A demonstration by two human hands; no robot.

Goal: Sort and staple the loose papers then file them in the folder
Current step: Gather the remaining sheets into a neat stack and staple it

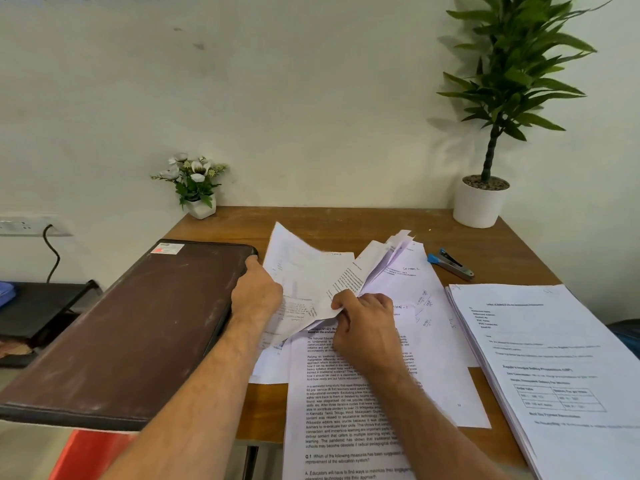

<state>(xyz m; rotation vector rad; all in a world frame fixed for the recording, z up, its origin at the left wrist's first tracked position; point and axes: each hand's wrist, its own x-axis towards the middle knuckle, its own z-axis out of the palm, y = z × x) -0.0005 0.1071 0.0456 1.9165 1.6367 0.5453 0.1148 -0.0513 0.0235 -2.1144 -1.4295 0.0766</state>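
Wooden desk [346,216] against pale wall, loose sheets [408,282] fanned mid-desk beside brown folder [124,327], stapler [450,264] beyond; left hand [255,292] and right hand [363,323] pinching lifted pages [311,275]: light, limp, slippery, probably best held near edges.

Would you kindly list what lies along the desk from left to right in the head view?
Brown folder → left hand → right hand holding loose papers → blue stapler → stacked documents.
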